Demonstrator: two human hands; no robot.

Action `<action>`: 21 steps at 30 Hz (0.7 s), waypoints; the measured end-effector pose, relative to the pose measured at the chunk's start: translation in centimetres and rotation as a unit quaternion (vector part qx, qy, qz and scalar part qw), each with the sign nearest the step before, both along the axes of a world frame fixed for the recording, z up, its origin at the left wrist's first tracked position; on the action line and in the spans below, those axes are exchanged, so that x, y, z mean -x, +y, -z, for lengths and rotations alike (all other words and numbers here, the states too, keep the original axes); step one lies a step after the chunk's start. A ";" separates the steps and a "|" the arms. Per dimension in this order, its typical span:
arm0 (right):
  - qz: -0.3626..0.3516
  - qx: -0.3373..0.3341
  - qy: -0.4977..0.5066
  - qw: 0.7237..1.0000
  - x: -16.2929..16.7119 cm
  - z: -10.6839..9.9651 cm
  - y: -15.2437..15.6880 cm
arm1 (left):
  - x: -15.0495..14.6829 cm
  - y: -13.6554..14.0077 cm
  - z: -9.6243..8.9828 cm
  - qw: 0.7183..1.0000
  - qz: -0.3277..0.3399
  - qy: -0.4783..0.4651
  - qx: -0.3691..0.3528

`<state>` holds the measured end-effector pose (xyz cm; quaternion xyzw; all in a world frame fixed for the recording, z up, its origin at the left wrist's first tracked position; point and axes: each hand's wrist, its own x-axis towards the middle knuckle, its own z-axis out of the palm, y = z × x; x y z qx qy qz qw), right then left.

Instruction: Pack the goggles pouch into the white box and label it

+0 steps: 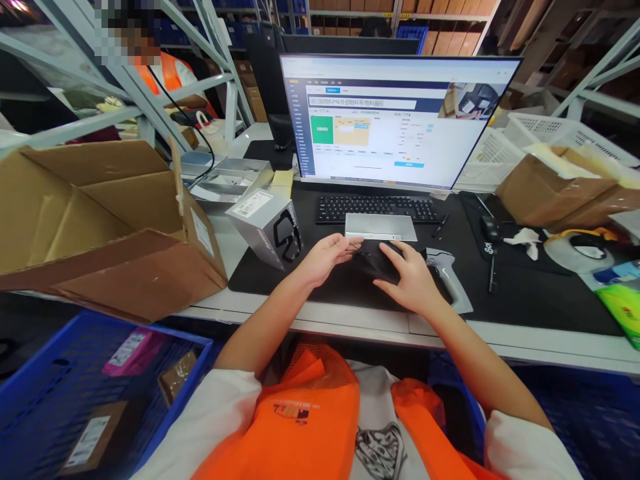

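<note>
A soft-looking black item (376,261) lies on the dark desk mat between my hands; its exact kind is hard to make out against the mat. My left hand (327,259) is closed, thumb and fingertips pinching a thin dark cord-like part at its left end. Over its right side, my right hand (409,275) rests with fingers and thumb spread, touching it. Just beyond my fingertips is a flat silver-grey box (383,227). To the left stands a grey printed carton (267,230), tilted in view. A grey handheld scanner (453,283) lies right of my right hand.
A large open cardboard box (115,267) occupies the left. Behind are a keyboard (377,209) and a lit monitor (380,133). A mouse (491,229), tape roll (577,252) and smaller carton (555,187) sit right. A blue crate (37,400) holds packages below left. Another person stands behind the frame.
</note>
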<state>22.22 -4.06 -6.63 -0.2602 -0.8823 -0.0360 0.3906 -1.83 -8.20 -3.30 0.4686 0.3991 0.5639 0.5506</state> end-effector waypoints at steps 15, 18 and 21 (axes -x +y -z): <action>-0.115 0.171 0.118 0.971 1.8 -4.5 -0.4 | -4.2 -0.2 -2.1 0.967 0.064 0.007 -0.248; -0.106 0.129 0.116 0.979 1.0 -4.8 -0.4 | -4.2 -0.2 -2.7 0.950 0.024 0.114 -0.290; -0.091 0.113 0.120 0.982 -0.3 -5.0 -0.3 | -3.2 -0.3 -3.1 0.898 -0.058 0.279 -0.334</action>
